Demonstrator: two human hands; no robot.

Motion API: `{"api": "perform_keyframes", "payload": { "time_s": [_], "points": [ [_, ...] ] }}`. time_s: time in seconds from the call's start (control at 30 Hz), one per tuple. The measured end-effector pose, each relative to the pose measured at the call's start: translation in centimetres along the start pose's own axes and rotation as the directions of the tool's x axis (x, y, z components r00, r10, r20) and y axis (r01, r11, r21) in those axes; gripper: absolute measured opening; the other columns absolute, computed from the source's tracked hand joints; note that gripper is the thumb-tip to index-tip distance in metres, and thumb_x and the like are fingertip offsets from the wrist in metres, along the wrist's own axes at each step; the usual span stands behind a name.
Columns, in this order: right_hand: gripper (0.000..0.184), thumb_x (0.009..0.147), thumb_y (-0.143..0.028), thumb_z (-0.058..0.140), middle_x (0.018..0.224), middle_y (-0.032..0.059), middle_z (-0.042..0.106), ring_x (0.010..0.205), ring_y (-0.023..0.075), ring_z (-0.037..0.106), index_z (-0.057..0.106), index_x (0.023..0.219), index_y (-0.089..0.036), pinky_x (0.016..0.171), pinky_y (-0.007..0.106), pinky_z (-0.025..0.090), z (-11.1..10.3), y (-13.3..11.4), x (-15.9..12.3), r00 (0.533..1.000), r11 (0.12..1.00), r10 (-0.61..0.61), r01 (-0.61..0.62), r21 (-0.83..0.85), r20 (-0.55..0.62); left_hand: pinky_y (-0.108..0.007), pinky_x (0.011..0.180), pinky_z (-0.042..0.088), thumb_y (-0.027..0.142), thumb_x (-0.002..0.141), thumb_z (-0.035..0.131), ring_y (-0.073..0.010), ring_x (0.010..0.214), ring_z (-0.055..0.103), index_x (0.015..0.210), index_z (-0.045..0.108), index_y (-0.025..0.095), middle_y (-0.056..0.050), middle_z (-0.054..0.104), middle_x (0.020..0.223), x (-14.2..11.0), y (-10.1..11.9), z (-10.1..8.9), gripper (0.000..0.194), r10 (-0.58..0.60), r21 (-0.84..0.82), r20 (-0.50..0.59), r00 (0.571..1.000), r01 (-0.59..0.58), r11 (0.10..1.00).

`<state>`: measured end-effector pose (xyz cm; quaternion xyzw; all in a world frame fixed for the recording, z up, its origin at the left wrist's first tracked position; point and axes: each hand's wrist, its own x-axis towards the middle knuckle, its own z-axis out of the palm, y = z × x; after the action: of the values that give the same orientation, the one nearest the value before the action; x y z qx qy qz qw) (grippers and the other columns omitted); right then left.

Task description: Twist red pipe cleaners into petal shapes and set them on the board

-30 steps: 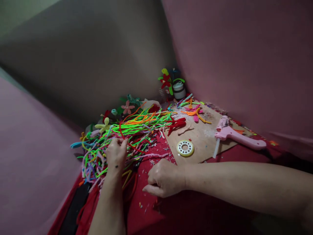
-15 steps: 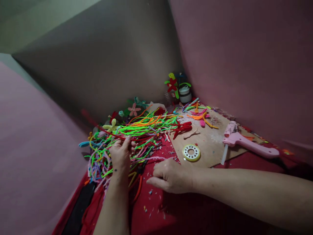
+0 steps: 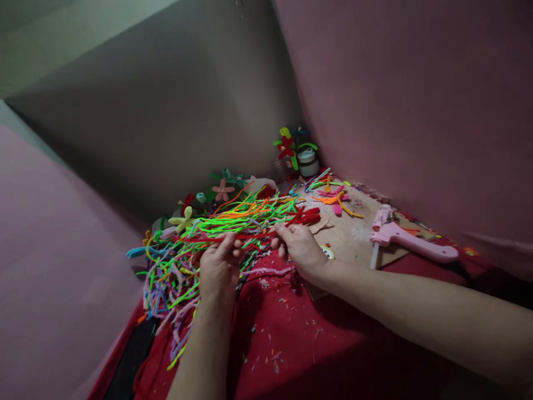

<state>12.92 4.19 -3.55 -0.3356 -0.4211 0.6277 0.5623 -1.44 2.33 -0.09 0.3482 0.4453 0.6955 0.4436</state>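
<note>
A red pipe cleaner (image 3: 256, 236) stretches nearly level between my two hands. My left hand (image 3: 220, 265) pinches it between thumb and fingers, and its left end sticks out past that hand. My right hand (image 3: 300, 248) grips it close to its right end. Beneath and behind them spreads a loose heap of pipe cleaners (image 3: 233, 225) in green, orange, purple and pink. My right forearm and hand partly cover the round white-and-yellow tape spool (image 3: 327, 253).
A pink hot glue gun (image 3: 410, 240) lies on a brown board (image 3: 353, 239) at the right, beside orange and pink petal pieces (image 3: 335, 200). Pipe-cleaner flowers (image 3: 286, 145) and a lidded pot (image 3: 308, 162) stand by the wall. Scraps dot the red cloth (image 3: 283, 339).
My right hand has moved up from the red cloth and taken hold of the red pipe cleaner. My left hand has shifted slightly right, and the pipe cleaner now lies nearly level. The view has shifted slightly.
</note>
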Motion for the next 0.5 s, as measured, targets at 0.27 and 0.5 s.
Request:
{"api": "perform_keyframes", "payload": {
  "time_s": [0.27,0.5],
  "points": [
    [0.022,0.068,-0.031,0.064,0.061,-0.0006,0.06,0.044,0.0065,0.051,0.058,0.078,-0.011,0.044,0.02,0.042,0.4,-0.3,-0.1,0.99,0.979,0.017,-0.045,0.199,0.142,-0.017,0.047,0.038,0.023,0.055,0.077,-0.0043,0.046,0.049,0.07,0.058,0.012,0.001,0.06,0.057,-0.8,-1.2,0.7,0.027,-0.076,0.114,0.06,0.995,0.069,0.991],
    [0.017,0.079,-0.027,0.051,0.056,-0.0013,0.057,0.038,0.0052,0.047,0.056,0.075,-0.012,0.038,0.017,0.037,0.1,-0.1,0.5,0.999,0.991,0.034,-0.037,0.125,0.031,-0.017,0.044,0.036,0.03,0.06,0.074,-0.0053,0.044,0.049,0.075,0.061,0.012,0.002,0.06,0.054,-1.6,-1.6,0.8,0.027,-0.034,0.299,0.072,0.997,0.011,0.954]
  ]
}}
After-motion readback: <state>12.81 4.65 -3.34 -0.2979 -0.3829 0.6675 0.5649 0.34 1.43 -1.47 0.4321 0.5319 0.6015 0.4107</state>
